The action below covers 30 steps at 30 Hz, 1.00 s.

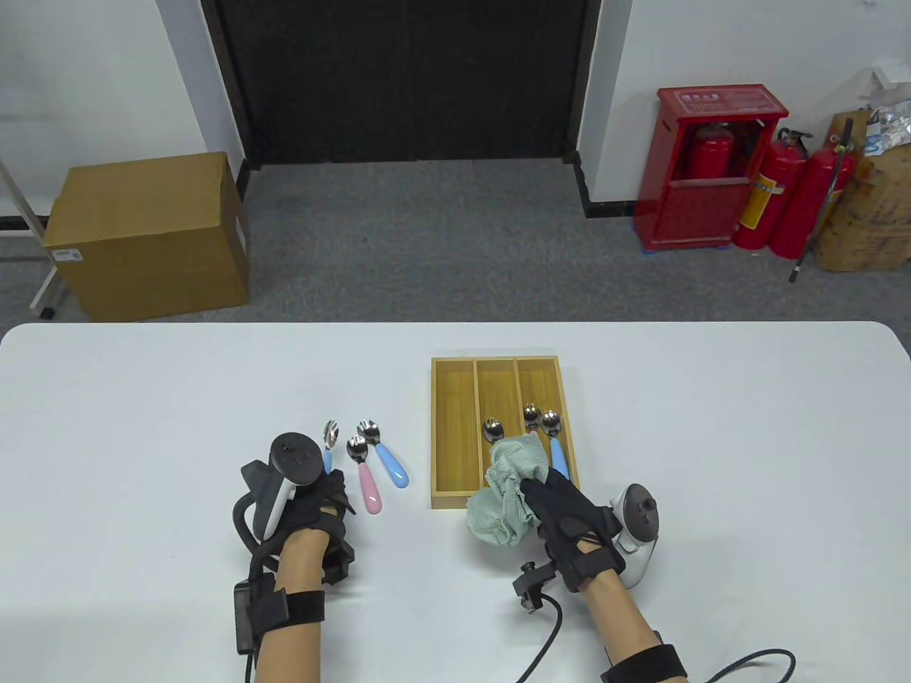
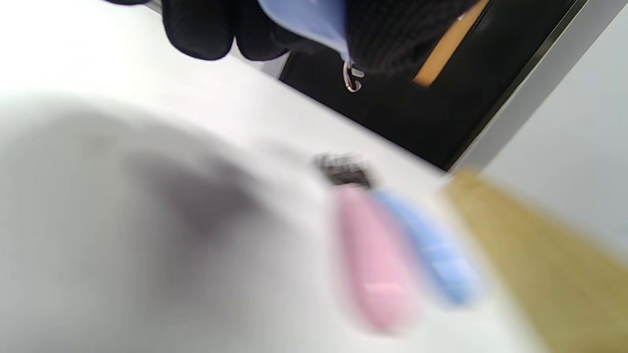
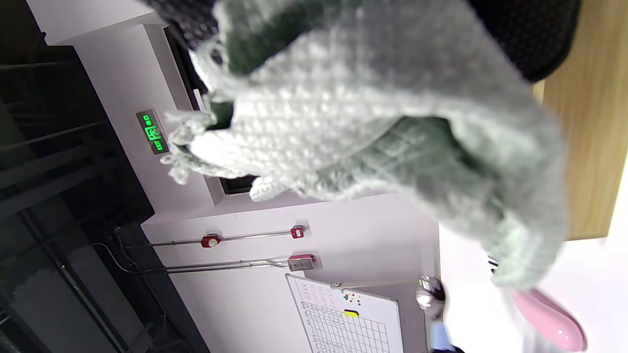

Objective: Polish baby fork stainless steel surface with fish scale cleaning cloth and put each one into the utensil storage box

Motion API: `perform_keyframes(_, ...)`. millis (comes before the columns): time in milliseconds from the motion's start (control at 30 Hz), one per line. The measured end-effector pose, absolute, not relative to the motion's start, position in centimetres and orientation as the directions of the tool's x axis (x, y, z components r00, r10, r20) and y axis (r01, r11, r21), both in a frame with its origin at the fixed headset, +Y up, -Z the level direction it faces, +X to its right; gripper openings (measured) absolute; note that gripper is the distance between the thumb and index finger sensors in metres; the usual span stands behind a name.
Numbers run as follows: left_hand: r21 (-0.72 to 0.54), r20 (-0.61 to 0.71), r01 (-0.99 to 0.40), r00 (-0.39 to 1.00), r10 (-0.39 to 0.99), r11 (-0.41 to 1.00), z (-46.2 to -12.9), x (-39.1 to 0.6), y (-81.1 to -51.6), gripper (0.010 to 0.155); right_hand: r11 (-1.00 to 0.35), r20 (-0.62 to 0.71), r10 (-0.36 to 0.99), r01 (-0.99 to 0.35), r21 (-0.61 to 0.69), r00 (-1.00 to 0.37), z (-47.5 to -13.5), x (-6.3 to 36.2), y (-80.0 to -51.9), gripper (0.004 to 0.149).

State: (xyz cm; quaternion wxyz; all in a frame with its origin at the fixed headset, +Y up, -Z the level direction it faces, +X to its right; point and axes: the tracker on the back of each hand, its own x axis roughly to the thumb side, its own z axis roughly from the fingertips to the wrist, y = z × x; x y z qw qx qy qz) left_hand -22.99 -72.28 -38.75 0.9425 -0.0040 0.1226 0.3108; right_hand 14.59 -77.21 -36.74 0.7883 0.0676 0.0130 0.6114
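Note:
My left hand [image 1: 324, 494] pinches the handle of a blue-handled baby fork [image 1: 329, 437], its steel head pointing away from me; in the left wrist view the blue handle [image 2: 314, 19] sits between gloved fingertips [image 2: 206, 29]. A pink-handled fork [image 1: 366, 478] and another blue-handled fork [image 1: 389, 461] lie on the table just right of that hand. My right hand [image 1: 551, 494] grips a bunched pale green cloth [image 1: 507, 494] over the near edge of the wooden storage box [image 1: 453, 427]. Three forks lie in the box: one [image 1: 493, 430] in the middle slot, a pink one [image 1: 532, 415] and a blue one [image 1: 556, 441] in the right slot.
The white table [image 1: 712, 462] stretches wide to both sides. The box's left slot holds nothing. Beyond the table stand a cardboard carton [image 1: 149, 235] on the floor at left and a red extinguisher cabinet [image 1: 712, 178] at right.

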Motion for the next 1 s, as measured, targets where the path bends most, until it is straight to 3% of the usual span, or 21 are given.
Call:
perform_keyframes(67, 0.093, -0.126, -0.736, 0.659, 0.741, 0.670, -37.2, -21.6, -71.4, 0.048, 0.271, 0.071, 0.957, -0.954, 0.130, 0.282, -36.6, 14.6, -77.1, 0.042)
perform_keyframes(167, 0.036, 0.027, -0.836, 0.548, 0.836, 0.547, -35.1, -19.1, -70.6, 0.047, 0.298, 0.076, 0.948, -0.946, 0.129, 0.309, -36.5, 14.8, -77.0, 0.042)
perform_keyframes(233, 0.000, 0.109, -0.858, 0.510, 0.853, 0.513, -33.9, -17.6, -70.7, 0.047, 0.308, 0.086, 0.944, -0.943, 0.122, 0.320, -36.4, 15.0, -77.1, 0.042)
perform_keyframes(500, -0.233, 0.206, -0.829, 0.468, 0.859, 0.508, -32.3, -13.8, -71.6, 0.048, 0.417, 0.123, 0.891, -0.894, 0.164, 0.438, -36.5, 14.7, -77.0, 0.041)
perform_keyframes(633, -0.299, 0.217, -0.809, 0.458, 0.862, 0.506, -32.2, -12.6, -72.3, 0.048, 0.394, 0.100, 0.897, -0.880, 0.266, 0.431, -36.5, 13.7, -76.9, 0.049)
perform_keyframes(700, -0.336, 0.232, -0.786, 0.465, 0.855, 0.518, -32.2, -12.1, -72.6, 0.048, 0.356, 0.101, 0.909, -0.879, 0.317, 0.405, -36.4, 13.0, -76.7, 0.058)
perform_keyframes(767, -0.330, 0.240, -0.779, 0.478, 0.845, 0.534, -32.1, -11.8, -72.6, 0.048, 0.297, 0.103, 0.929, -0.880, 0.370, 0.356, -36.2, 12.3, -76.2, 0.058)
perform_keyframes(933, -0.316, 0.257, -0.767, 0.498, 0.828, 0.559, -32.2, -12.7, -72.5, 0.047, -0.008, 0.178, 0.981, -0.892, 0.452, 0.081, -36.5, 12.0, -74.9, 0.051)
perform_keyframes(1000, -0.301, 0.274, -0.746, 0.529, 0.803, 0.594, -32.2, -12.8, -72.4, 0.047, -0.155, 0.250, 0.967, -0.891, 0.426, -0.049, -36.5, 11.9, -74.5, 0.049)
